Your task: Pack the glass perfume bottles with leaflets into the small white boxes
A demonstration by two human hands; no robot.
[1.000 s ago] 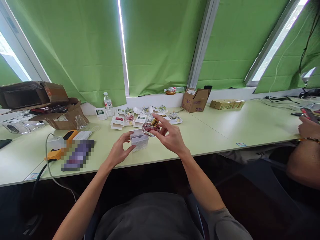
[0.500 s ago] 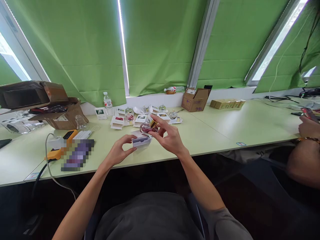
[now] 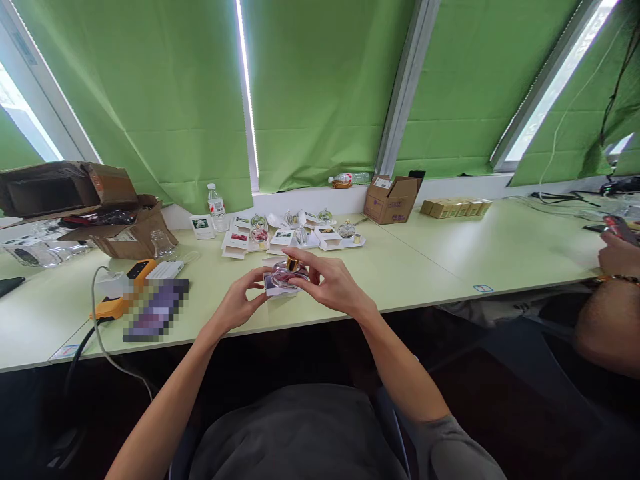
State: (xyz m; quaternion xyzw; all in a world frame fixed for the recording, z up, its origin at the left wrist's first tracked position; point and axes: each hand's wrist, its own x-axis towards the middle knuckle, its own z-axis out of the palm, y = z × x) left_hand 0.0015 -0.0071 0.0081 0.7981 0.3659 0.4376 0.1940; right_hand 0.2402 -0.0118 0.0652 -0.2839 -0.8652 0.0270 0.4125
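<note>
My right hand (image 3: 327, 281) grips a round glass perfume bottle (image 3: 284, 276) with a gold neck, its body pinkish and clear. The bottle sits right at the opening of a small white box (image 3: 271, 288); how far inside it is I cannot tell. Fingers and thumb of my left hand (image 3: 243, 298) hold the box by its left side, near the table's front edge. Behind them stand several similar round bottles, among them a pink one (image 3: 259, 235) and a clear one (image 3: 346, 230), beside opened white boxes (image 3: 235, 241).
A brown carton (image 3: 391, 200) and a row of small yellowish boxes (image 3: 453, 208) stand at the back. On the left are a torn carton (image 3: 125, 233), a yellow device (image 3: 143, 268), a blurred-out phone (image 3: 157, 312) and cables. Another person's hand (image 3: 617, 252) holds a phone at far right.
My right hand has lowered the perfume bottle and shifted it slightly left, from above the white box to its opening. My left hand stays almost still on the box.
</note>
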